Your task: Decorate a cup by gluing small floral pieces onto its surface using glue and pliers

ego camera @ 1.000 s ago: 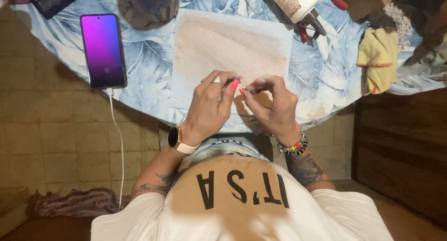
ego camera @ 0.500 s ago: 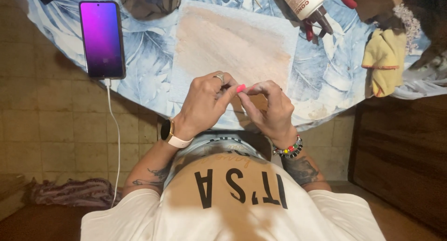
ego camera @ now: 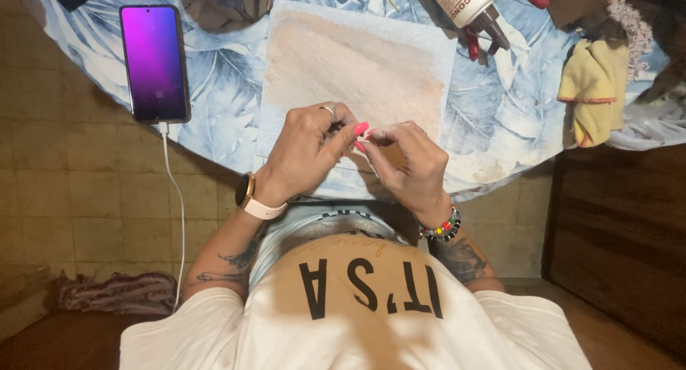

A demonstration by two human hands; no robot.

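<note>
The person's left hand and right hand meet at the near edge of the round table covered in a blue-and-white leaf-print cloth, fingertips pressed together over the lower edge of a pale rectangular board with a worn beige surface. Both hands are pinched closed, thumb against forefinger, on something very small between them — too small to identify; a thin dark thread-like line runs under the left hand toward the right hand, though whether either hand grips it cannot be told. The left hand bears a silver ring and bright pink nails; a wristwatch with a pale pink strap sits on the left wrist, and a multicoloured bead bracelet on the right wrist. Well to the left of the hands, a smartphone with a glowing purple screen lies flat on the cloth, a white charging cable hanging from its lower end down past the table edge. At the far side of the board lie a white glue bottle with a grey nozzle and, just beside it, red-handled pliers. To the right, near the table edge, lies a crumpled yellow cloth — well apart from the hands.
</note>
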